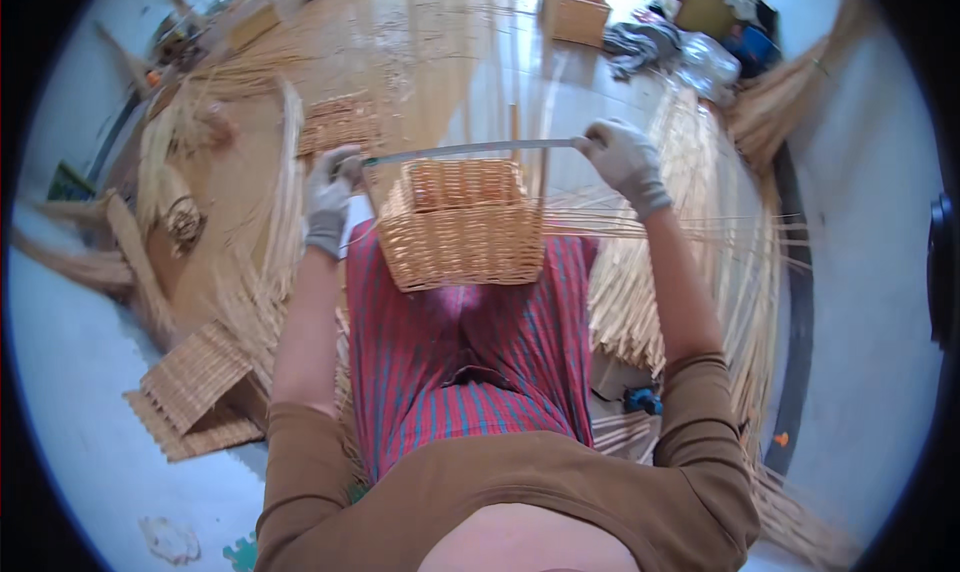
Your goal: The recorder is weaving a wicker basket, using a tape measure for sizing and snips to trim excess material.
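Note:
A rectangular woven wicker basket (462, 224) rests on my lap, over striped red cloth. My left hand (331, 194), in a grey glove, grips one end of a long thin pale strip (470, 150) at the basket's left rim. My right hand (622, 160), also gloved, holds the other end of that strip beyond the basket's far right corner. The strip is stretched nearly level across the far side of the basket. Two thin upright stakes (516, 132) rise from the basket's far rim.
Loose cane strands (700, 232) fan across the floor to my right. Flat woven panels (195, 387) lie at lower left, another woven mat (340, 122) ahead left. A second wicker box (575, 10) stands far ahead, with bags (705, 57) and clutter beside it.

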Available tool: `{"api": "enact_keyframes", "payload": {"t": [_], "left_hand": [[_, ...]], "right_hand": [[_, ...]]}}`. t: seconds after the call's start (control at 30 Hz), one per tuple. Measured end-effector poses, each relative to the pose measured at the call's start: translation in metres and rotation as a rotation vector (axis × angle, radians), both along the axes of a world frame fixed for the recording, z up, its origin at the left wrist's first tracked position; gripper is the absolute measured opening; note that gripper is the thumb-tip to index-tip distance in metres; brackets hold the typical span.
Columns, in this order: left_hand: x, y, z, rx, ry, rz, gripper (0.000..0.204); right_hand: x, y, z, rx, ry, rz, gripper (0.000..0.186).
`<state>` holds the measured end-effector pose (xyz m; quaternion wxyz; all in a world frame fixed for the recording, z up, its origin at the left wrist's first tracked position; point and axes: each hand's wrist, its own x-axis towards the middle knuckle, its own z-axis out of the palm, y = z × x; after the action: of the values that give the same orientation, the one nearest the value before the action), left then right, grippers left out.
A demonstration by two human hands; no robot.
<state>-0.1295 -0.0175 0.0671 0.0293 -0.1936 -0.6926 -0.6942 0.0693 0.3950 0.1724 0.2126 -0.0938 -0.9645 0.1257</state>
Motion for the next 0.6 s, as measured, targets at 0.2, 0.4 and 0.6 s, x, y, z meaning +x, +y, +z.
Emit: {"api": "enact_keyframes", "payload": {"t": [0.2,0.4,0.6], "left_hand": [[0.003,-0.004,-0.006,0.046,0.018,-0.004,0.019],[0.013,0.002,0.005,0.009,0.053,0.052,0.02],[0.084,0.048,0.033,-0.108,0.454,0.508,0.028]], "right_hand": [[0.01,0.002,0.002,-0.021,0.074,-0.008,0.036],[0.006,-0.002,0.003,-0.039,0.009,-0.006,0.033],[0.042,-0.033,-0.001,-0.448,0.01,0.045,0.032]]}}
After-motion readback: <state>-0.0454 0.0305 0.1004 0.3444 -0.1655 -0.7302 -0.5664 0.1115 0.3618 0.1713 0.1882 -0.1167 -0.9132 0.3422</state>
